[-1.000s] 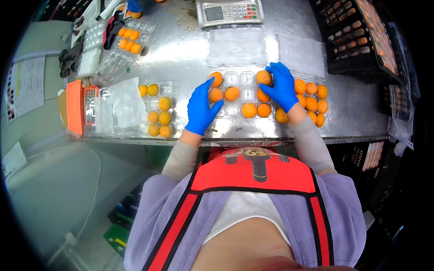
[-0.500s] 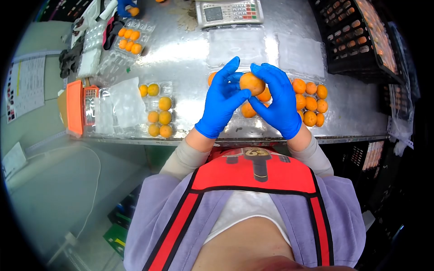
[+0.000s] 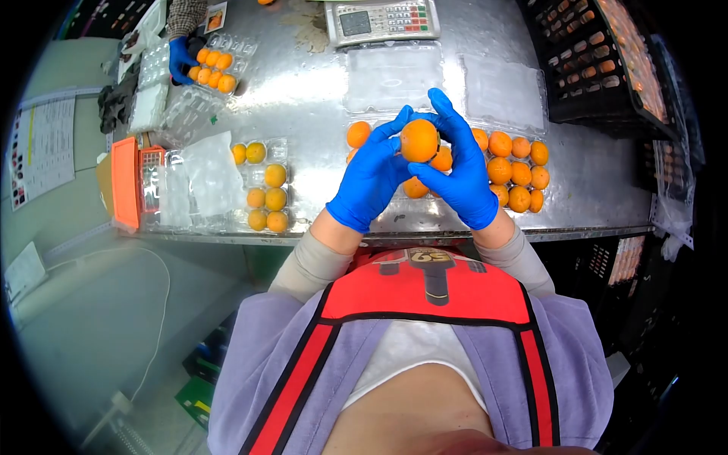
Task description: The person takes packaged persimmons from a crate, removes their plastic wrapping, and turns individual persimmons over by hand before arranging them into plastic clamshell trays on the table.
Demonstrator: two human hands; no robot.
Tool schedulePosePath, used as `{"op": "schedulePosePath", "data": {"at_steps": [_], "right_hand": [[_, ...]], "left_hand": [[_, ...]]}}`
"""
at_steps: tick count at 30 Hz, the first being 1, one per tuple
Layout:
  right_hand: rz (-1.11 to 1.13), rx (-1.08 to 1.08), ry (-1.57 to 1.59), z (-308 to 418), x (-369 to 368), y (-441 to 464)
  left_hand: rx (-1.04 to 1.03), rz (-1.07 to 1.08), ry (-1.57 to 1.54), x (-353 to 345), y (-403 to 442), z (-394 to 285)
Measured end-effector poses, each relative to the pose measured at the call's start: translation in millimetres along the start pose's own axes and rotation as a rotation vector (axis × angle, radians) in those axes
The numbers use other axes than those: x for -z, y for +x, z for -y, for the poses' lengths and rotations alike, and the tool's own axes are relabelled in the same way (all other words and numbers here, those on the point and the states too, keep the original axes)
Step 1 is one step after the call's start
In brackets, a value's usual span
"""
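Observation:
An orange (image 3: 418, 141) is held up between my two blue-gloved hands, above the metal table. My left hand (image 3: 370, 180) curves around its left side, with the fingertips against the fruit. On the other side, the fingers and thumb of my right hand (image 3: 461, 163) close round the orange. Under and beside my hands lie more oranges in a clear plastic tray, partly hidden; one orange (image 3: 359, 134) shows to the left. To the right stand several oranges in rows (image 3: 521, 174).
On the left, a clear tray (image 3: 284, 152) is partly filled with oranges, next to an orange basket (image 3: 126, 182). A scale (image 3: 383, 23) stands at the back, near clear trays (image 3: 394, 76). A black crate (image 3: 584, 61) is at right. A co-worker's gloved hand (image 3: 180, 61) touches another orange tray.
The orange between my hands has turned and shifted slightly left, and my fingers have changed position around it. The co-worker's hand has come down to the left side of the far tray.

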State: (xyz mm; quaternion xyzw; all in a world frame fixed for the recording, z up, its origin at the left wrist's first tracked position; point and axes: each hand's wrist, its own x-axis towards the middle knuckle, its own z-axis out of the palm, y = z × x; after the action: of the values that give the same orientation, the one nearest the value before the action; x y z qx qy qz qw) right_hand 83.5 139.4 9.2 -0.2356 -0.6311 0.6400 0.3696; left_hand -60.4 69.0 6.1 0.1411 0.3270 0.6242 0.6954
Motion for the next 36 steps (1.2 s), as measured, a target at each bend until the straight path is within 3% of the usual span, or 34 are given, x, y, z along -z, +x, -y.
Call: {"op": "schedulePosePath", "data": {"at_steps": [2,10,15,17,24,26,28,33,35,36], "right_hand": [[-0.004,0.138,-0.171,-3,1,2],[-0.028,0.262,-0.398,-3,-3,5],[0.01,0.283,-0.441,0,-3,5],[0.004,0.192,-0.188,4,-5,6],[0.026,-0.133,0.125,-1,5,3],[0.129,-0.294,0.393,2,5,3],[0.124,-0.312,0.436,6,0,5],[0.053,-0.249,0.349,4,-4,3],[0.018,-0.059,0.108,1,-4,3],[0.018,-0.059,0.108,0,-4,3]], "left_hand": [[-0.031,-0.072,0.085,-1,0,-1],[-0.164,-0.072,0.419,-4,-2,-11],[-0.226,-0.025,0.326,-1,-3,-10],[-0.279,-0.004,0.306,-1,-4,-9],[-0.473,-0.003,0.466,2,-6,-10],[-0.508,0.005,0.537,6,-6,-10],[-0.577,0.021,0.89,12,-5,-11],[-0.615,0.003,0.844,12,-3,-9],[-0.602,-0.016,0.807,15,-4,-11],[-0.443,-0.002,0.608,14,-5,-14]]}}
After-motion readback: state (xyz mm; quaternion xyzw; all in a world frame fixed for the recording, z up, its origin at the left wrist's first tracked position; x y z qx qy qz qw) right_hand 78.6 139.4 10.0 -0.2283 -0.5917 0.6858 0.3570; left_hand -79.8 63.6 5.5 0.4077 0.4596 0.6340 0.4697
